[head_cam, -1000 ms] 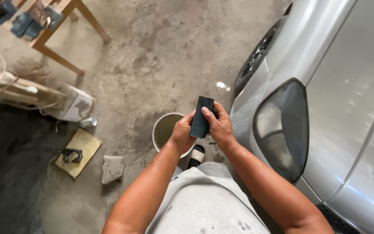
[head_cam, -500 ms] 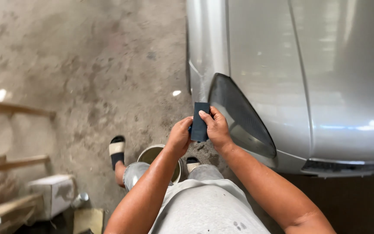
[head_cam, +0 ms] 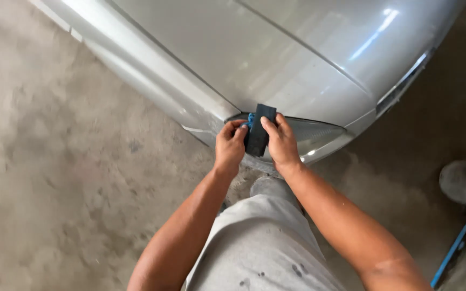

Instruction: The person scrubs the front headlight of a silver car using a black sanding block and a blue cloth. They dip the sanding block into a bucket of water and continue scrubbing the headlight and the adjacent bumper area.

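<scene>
Hands at the headlight (head_cam: pixel 319 137) of a silver car (head_cam: pixel 276 59): left hand (head_cam: pixel 228 146) and right hand (head_cam: pixel 282 143) together clasp a dark sanding block (head_cam: pixel 259 129) above the lens, which shows no visible sanding marks.

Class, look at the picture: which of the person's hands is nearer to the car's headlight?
Right. The right hand lies over the headlight, gripping the dark block. The left hand holds the block's other side, just off the lens's left tip.

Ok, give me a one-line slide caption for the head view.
Both hands, left hand and right hand, grip a dark rectangular block over the headlight of a silver car.
</scene>
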